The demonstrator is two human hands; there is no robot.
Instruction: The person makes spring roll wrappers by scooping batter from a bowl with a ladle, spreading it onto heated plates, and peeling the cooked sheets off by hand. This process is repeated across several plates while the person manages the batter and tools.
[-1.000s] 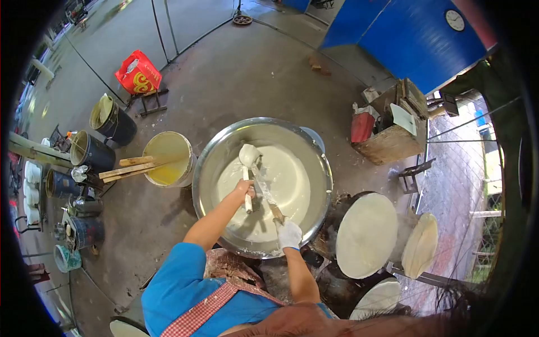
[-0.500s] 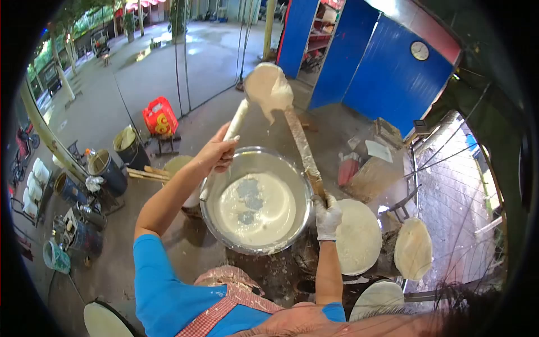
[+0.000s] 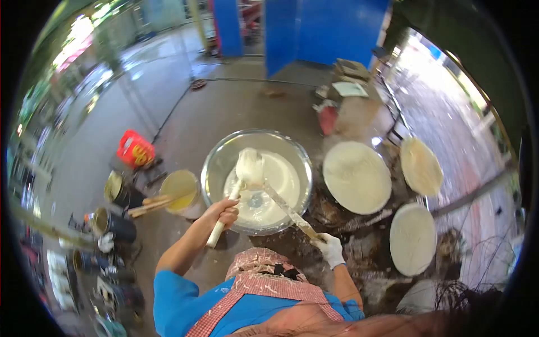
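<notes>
Both hands are closed tight: the bare left hand [image 3: 223, 213] wraps the white ladle [image 3: 249, 167] handle, the gloved right hand [image 3: 328, 247] grips a flat stick [image 3: 286, 210]. With the loaded scoop over the middle of the steel basin [image 3: 213, 163], batter [image 3: 281, 180] could drip past its near rim if the ladle tilts.
</notes>
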